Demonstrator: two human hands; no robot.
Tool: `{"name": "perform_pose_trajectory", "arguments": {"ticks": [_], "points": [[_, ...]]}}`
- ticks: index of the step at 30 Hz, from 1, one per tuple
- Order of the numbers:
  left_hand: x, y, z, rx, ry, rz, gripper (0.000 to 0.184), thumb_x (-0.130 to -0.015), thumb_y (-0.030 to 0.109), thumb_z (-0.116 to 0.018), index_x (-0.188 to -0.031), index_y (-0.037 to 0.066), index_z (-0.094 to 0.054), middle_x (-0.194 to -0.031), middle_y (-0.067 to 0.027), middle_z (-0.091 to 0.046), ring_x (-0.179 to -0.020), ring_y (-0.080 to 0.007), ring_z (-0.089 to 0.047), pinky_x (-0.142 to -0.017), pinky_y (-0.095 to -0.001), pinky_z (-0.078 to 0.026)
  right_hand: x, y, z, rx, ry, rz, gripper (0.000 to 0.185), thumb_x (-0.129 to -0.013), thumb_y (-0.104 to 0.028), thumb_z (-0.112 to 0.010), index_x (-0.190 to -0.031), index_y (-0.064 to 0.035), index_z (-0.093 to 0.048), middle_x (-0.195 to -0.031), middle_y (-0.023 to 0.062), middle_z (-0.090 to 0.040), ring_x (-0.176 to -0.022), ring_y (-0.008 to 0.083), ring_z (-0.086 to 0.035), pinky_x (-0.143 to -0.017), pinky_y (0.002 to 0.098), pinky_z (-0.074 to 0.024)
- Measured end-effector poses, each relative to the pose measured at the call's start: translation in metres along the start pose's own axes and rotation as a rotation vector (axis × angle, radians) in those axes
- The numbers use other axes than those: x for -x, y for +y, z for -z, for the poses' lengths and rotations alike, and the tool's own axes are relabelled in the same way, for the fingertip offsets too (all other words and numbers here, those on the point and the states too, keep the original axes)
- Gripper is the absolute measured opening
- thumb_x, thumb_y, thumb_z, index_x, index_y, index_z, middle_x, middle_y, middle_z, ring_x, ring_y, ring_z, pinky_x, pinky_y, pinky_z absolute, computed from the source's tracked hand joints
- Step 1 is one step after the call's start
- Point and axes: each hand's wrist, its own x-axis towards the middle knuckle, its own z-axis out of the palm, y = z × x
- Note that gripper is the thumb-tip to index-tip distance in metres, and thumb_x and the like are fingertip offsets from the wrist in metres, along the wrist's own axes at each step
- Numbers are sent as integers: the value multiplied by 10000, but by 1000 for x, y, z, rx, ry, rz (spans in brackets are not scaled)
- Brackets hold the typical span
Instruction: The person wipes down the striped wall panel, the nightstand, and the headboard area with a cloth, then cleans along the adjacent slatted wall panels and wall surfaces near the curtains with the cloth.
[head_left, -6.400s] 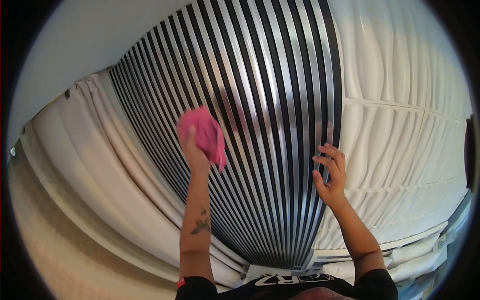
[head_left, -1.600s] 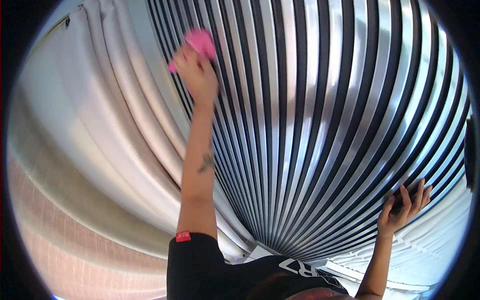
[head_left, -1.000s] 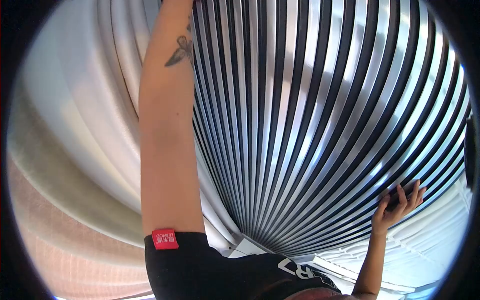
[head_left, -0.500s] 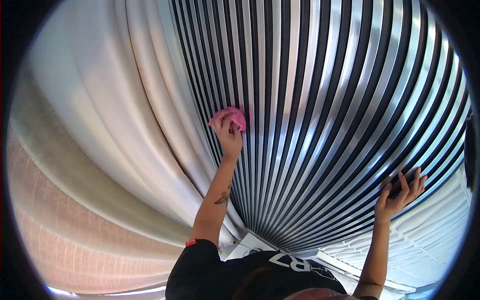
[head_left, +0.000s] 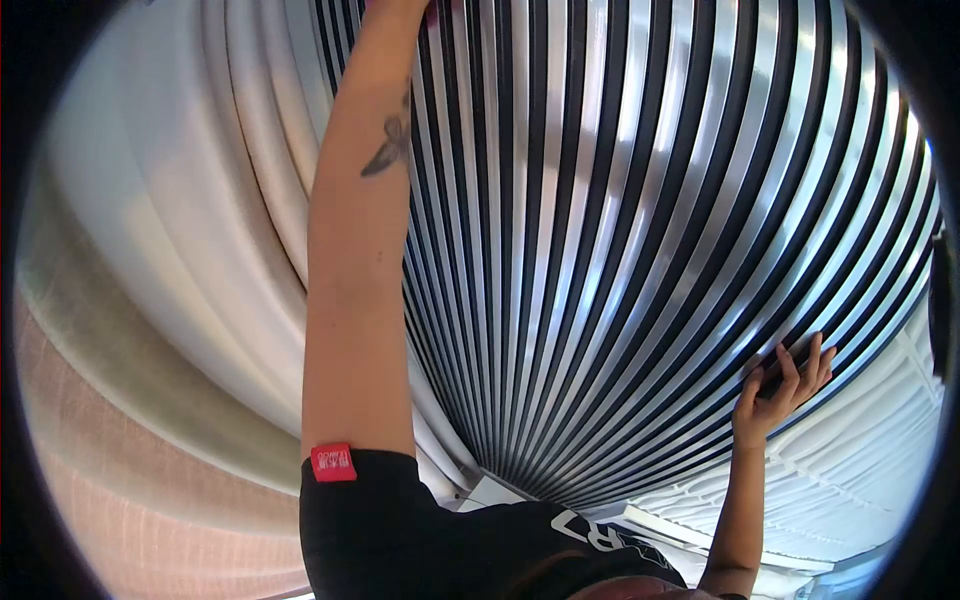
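A tall panel of shiny silver strips with black grooves between them fills the middle of the view. My left arm is stretched up along the panel's left side, and my left hand is cut off by the top edge, fingers out of sight. A sliver of pink cloth shows beside it, having travelled up with the hand. Lower on the right side, my right hand rests against the strips, open, with its fingers spread and nothing in them.
Pale curtain folds hang along the left, with a brownish sheer drape beside them. White gathered fabric lies at the lower right. A dark object stands at the right edge.
My left hand has moved up the panel with the pink cloth, from mid-view to the top edge. My right hand stays on the strips, shifted slightly left in view.
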Motion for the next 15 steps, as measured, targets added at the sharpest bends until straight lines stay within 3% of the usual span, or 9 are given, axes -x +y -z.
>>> {"name": "perform_pose_trajectory", "arguments": {"ticks": [3, 5, 7, 8, 9, 13, 15], "points": [[68, 1, 8, 134, 62, -67, 313, -812, 120, -506, -1107, 49, -583, -1160, -179, -502, -1063, -364, -453, -918, -462, -344, 1, 0, -1, 0, 7, -16, 316, -731, -48, -520, -1039, -105, -561, -1370, 157, -381, -1346, 365, -192, -1087, 532, -53], [146, 6, 26, 185, -43, 1, 346, -780, 69, -517, -1119, 19, -566, -1171, -189, -483, -1074, -378, -440, -940, -452, -346, 2, 0, -2, -5, 11, -29, 314, -731, -48, -521, -1037, -104, -562, -1366, 159, -387, -1345, 366, -197, -1088, 528, -54], [223, 35, 72, 195, -291, 179, 391, -790, -29, -462, -1179, -13, -500, -1277, -224, -403, -1202, -374, -380, -1040, -414, -277, 2, 0, -2, -7, 26, -35, 308, -734, -51, -525, -1036, -100, -561, -1363, 163, -391, -1344, 368, -203, -1086, 521, -59], [263, 40, 85, 235, -320, 203, 347, -769, 0, -508, -1114, 1, -546, -1298, -208, -400, -1187, -401, -373, -1018, -489, -269, 2, 1, -3, -12, 30, -26, 308, -733, -50, -526, -1036, -96, -559, -1365, 167, -388, -1342, 370, -208, -1083, 518, -65], [302, 47, 99, 253, -359, 239, 336, -773, 4, -508, -1107, 0, -540, -1302, -214, -393, -1187, -407, -370, -1020, -497, -263, 2, 2, -2, -14, 29, -26, 308, -733, -50, -526, -1036, -96, -559, -1365, 167, -388, -1342, 370, -208, -1083, 518, -65], [301, 43, 89, 221, -306, 203, 328, -770, 22, -517, -1097, -5, -518, -1304, -225, -383, -1184, -423, -367, -1014, -508, -263, 3, 2, -3, -22, 24, -27, 319, -728, -45, -522, -1041, -98, -554, -1367, 165, -384, -1345, 369, -200, -1085, 513, -62], [233, 27, 67, 206, -265, 132, 367, -756, 25, -509, -1119, -21, -509, -1261, -216, -412, -1179, -408, -374, -1002, -486, -280, 3, 3, -2, -19, 24, -34, 323, -726, -42, -519, -1042, -99, -553, -1367, 164, -383, -1346, 368, -198, -1086, 512, -57]]}}
